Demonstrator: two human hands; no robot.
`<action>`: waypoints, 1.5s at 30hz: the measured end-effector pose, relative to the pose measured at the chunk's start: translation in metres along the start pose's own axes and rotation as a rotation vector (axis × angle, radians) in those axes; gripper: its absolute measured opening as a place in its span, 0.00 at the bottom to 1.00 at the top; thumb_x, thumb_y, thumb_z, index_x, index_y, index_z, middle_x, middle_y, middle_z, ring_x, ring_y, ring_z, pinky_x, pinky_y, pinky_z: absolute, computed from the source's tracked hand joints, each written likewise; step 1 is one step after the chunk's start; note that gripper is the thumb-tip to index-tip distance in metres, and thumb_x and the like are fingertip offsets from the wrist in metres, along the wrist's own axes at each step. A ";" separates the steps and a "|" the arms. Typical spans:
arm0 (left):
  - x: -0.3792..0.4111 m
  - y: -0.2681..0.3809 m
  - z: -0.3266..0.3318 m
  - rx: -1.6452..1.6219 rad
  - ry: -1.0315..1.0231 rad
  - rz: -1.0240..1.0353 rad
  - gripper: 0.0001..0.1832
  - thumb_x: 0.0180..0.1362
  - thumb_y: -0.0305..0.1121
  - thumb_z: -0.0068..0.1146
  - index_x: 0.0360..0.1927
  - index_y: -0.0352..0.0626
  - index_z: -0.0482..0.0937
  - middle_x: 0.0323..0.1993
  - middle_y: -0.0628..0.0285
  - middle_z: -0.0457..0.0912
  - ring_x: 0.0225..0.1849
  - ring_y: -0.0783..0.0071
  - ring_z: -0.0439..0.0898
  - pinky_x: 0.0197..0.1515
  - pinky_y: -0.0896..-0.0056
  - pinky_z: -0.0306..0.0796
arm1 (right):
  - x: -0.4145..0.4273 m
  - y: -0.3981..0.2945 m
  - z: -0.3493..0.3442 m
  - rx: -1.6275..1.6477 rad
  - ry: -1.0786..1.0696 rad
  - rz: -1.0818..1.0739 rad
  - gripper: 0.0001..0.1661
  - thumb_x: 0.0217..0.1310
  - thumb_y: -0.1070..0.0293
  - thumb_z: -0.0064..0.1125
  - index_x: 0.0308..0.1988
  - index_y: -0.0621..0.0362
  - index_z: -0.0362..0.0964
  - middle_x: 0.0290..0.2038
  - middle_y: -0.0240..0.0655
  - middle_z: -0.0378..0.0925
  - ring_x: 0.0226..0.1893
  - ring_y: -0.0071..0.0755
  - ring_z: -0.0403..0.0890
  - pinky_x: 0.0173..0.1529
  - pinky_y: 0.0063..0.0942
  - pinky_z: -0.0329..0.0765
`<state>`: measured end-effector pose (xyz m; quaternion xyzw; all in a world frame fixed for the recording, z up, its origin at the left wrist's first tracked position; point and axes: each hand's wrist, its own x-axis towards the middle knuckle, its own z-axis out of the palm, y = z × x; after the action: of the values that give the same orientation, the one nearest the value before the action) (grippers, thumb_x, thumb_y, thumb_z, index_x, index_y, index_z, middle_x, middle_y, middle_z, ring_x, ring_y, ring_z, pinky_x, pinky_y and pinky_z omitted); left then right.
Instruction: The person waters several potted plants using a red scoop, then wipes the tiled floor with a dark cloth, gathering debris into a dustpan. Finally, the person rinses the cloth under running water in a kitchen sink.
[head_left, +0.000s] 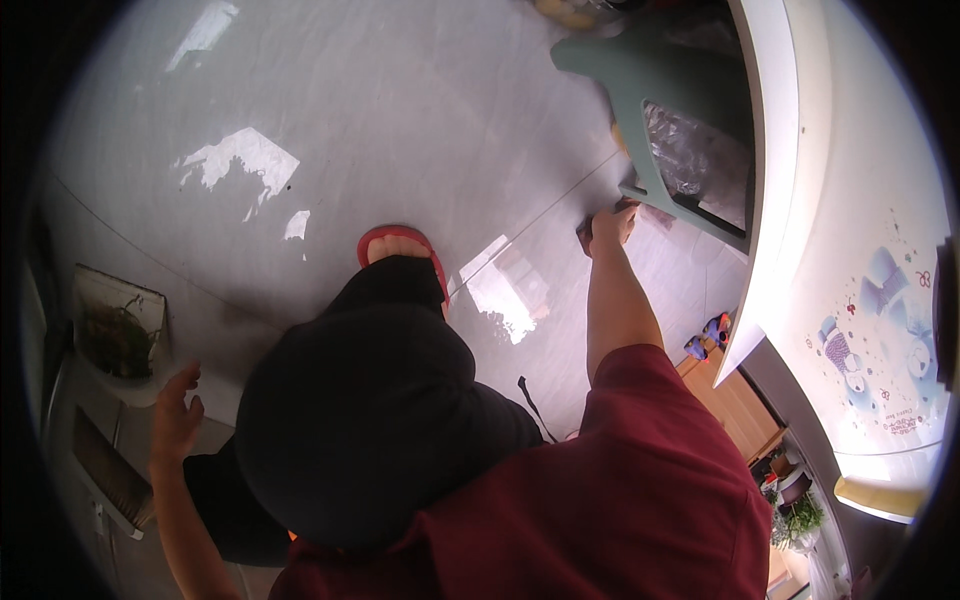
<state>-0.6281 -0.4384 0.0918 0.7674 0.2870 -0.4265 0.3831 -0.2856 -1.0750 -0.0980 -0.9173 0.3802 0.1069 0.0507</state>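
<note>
My right hand (613, 226) reaches down to the tiled floor at the right, its fingers closed around a small dark brown object (583, 235). What that object is cannot be told. Just beyond the fingers is the lower bar of a green plastic stool or rack (651, 196), and I cannot tell whether they touch it. On the left, my left hand (178, 416) hangs with its fingers apart and nothing in it. Nearest to it is a pale open container (159, 330) with green and brown plant scraps (116, 337) inside.
A broom-like head with dark bristles (112, 469) lies at lower left. My red slipper (401, 231) rests on the grey floor (420, 127). Clear plastic bags (694, 150) show within the green frame. A white panel edge (769, 187) curves along the right, near a wooden cabinet (731, 401).
</note>
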 end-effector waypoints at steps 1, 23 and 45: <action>0.000 0.001 0.001 0.062 0.012 0.024 0.31 0.49 0.13 0.44 0.60 0.42 0.69 0.49 0.54 0.77 0.49 0.65 0.74 0.53 0.64 0.67 | -0.007 -0.004 -0.006 -0.006 -0.035 -0.011 0.39 0.51 0.73 0.47 0.64 0.48 0.50 0.62 0.45 0.57 0.57 0.50 0.68 0.48 0.40 0.79; -0.009 0.047 -0.037 0.194 0.162 0.224 0.28 0.45 0.15 0.51 0.55 0.38 0.72 0.48 0.47 0.76 0.49 0.49 0.75 0.51 0.60 0.69 | -0.294 -0.239 0.046 0.724 -0.484 -1.059 0.29 0.42 0.88 0.43 0.44 0.51 0.76 0.41 0.39 0.74 0.44 0.43 0.74 0.50 0.32 0.72; -0.117 -0.004 -0.003 -0.390 0.363 -0.083 0.27 0.46 0.19 0.54 0.54 0.39 0.73 0.44 0.51 0.78 0.46 0.57 0.77 0.51 0.65 0.70 | -0.502 -0.363 0.084 0.704 -0.798 -1.802 0.20 0.58 0.81 0.45 0.50 0.55 0.69 0.44 0.38 0.74 0.46 0.40 0.75 0.52 0.34 0.71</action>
<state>-0.6853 -0.4472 0.1937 0.7304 0.4592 -0.2340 0.4482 -0.3869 -0.4594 -0.0575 -0.6926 -0.4789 0.2080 0.4977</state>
